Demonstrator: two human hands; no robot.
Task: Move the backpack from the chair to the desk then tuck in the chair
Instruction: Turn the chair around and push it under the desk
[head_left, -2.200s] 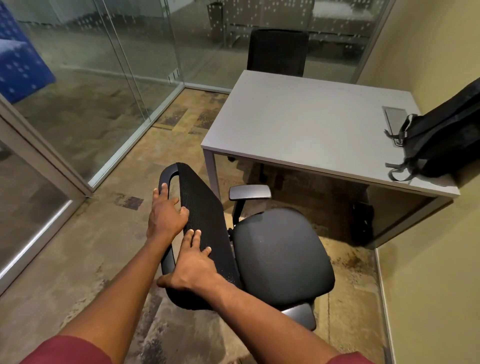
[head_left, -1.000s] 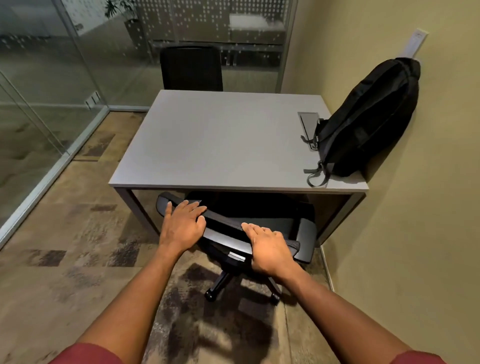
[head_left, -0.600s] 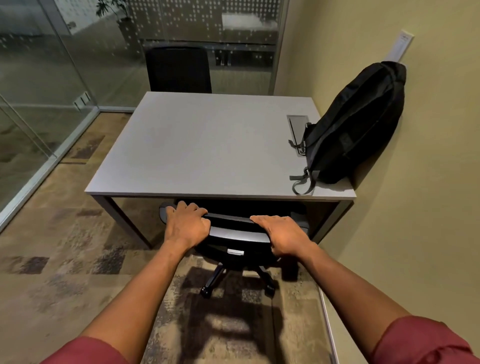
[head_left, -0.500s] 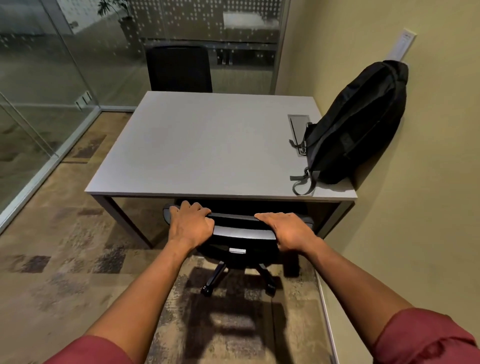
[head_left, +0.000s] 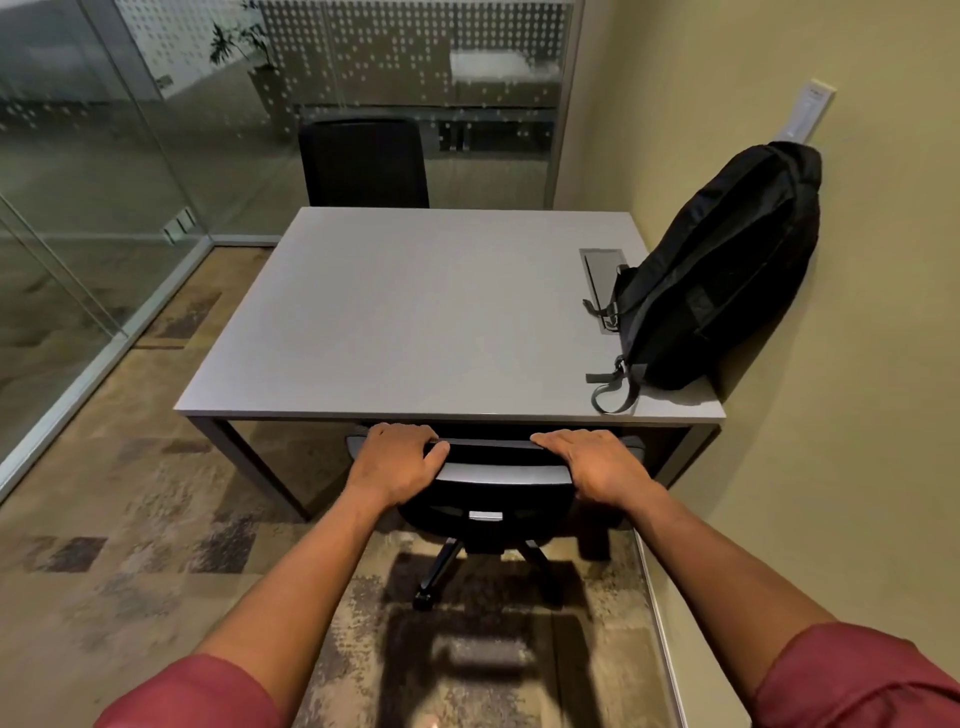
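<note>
- Desk (head_left: 415, 322): smooth matt grey top, metal legs.
- Backpack (head_left: 727, 270): matt black cloth.
- Chair (head_left: 498, 470): black mesh back, grey plastic rim.
- Floor (head_left: 130, 519): rough patterned carpet.

Short maroon sleeves (head_left: 862, 680), bare forearms.

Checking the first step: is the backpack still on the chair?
No, the backpack stands on the desk, leaning against the wall.

Two chairs: one (head_left: 491, 483) tucked under the near edge, another (head_left: 363, 161) across. One desk (head_left: 415, 322). One backpack (head_left: 722, 280). Two hands (head_left: 397, 462) (head_left: 597, 465).
</note>
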